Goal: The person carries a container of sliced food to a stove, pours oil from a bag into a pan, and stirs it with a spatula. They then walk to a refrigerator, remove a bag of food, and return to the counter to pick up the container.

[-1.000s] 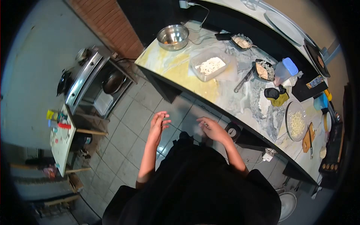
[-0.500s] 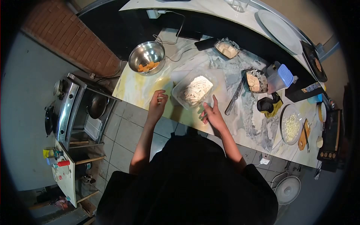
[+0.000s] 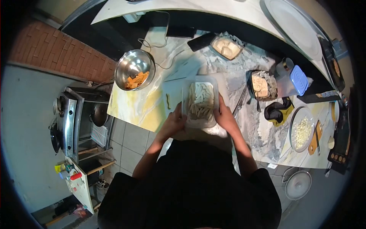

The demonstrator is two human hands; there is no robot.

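Observation:
A clear plastic food container (image 3: 185, 91) holding pale, thin-cut strips (image 3: 201, 100) is raised toward my body over the counter's near side. My left hand (image 3: 174, 123) is closed around its lower left side, and my right hand (image 3: 225, 119) grips the right side. The fingers beneath the container are hidden. Behind it lies a whitish board (image 3: 173, 86), with a thin yellowish strip (image 3: 168, 101) near its left edge. A kitchen knife (image 3: 239, 102) rests to the right of the container.
A steel bowl (image 3: 131, 64) with orange pieces (image 3: 138, 80) stands at left. Rightward are two tubs of creamy food (image 3: 228, 49), a blue-lidded pitcher (image 3: 299, 81), a black-and-yellow cloth item (image 3: 278, 112) and a plate (image 3: 296, 143) of chopped white bits. A stove (image 3: 68, 122) stands far left.
Both hands have closed on the container, which was on the counter with hands apart beside it. It has turned straighter and come nearer to me. The camera view has shifted closer.

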